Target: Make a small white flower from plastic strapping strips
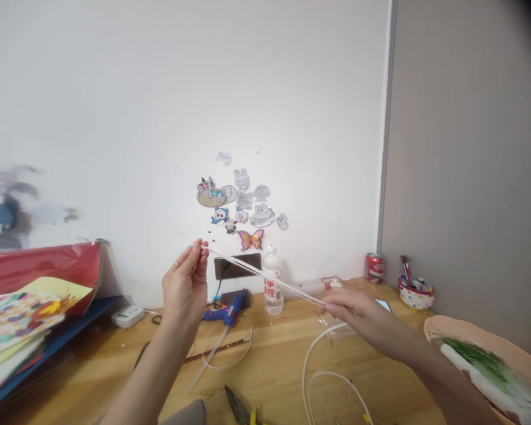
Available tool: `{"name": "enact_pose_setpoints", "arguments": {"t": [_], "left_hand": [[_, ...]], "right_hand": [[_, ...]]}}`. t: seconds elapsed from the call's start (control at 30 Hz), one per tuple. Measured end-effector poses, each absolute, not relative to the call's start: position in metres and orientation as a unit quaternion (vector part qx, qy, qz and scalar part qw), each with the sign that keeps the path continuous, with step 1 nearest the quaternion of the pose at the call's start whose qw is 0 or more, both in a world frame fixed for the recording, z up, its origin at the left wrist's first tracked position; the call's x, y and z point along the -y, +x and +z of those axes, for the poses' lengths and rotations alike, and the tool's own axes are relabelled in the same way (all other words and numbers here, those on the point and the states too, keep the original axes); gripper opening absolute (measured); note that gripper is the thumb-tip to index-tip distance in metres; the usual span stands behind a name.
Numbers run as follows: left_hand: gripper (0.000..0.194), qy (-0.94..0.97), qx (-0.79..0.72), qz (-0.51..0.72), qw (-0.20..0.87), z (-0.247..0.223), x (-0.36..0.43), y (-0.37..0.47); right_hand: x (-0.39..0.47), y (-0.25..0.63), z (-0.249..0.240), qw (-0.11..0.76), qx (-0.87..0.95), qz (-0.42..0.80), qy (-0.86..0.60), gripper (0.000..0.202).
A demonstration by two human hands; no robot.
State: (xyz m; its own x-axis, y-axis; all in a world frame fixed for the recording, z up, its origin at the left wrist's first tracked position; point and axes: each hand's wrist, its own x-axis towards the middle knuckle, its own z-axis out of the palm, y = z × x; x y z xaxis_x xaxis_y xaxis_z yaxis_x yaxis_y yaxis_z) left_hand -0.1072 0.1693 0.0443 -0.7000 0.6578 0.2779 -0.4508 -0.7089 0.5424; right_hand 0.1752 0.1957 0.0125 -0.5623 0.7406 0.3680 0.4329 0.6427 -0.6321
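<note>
A thin white cord [256,270], apparently doubled into two close strands, stretches between my hands above the table. My left hand [188,274] pinches its upper end between thumb and fingertips. Lower down, the other end is gripped by the fingers of my right hand [358,313], so the cord slopes down to the right. More white cord loops [307,372] hang or lie below my right hand. Whether they join the held strands is hidden. Behind the cord stands a clear water bottle [273,301] with a white cap.
A blue glue gun [232,310] with a long glue stick lies on the wooden table [274,354], near a thin brush [221,348]. Pliers [239,407] are at the front edge. A red can [374,267] and a dotted basket [416,293] stand back right; papers [22,319] are stacked left.
</note>
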Motion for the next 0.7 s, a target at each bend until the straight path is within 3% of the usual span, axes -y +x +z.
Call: {"name": "enact_pose_setpoints", "arguments": {"t": [0.4,0.7], "left_hand": [[0.016,0.272,-0.288,0.867,0.303,0.030,-0.175,-0.098],[0.017,0.405,-0.408,0.789,0.220,0.017,-0.187,-0.106]], "right_hand": [[-0.209,0.191,0.015,0.321,0.851,0.196,-0.367,0.033],[-0.216,0.202,0.012,0.307,0.857,0.100,-0.401,0.031]]}}
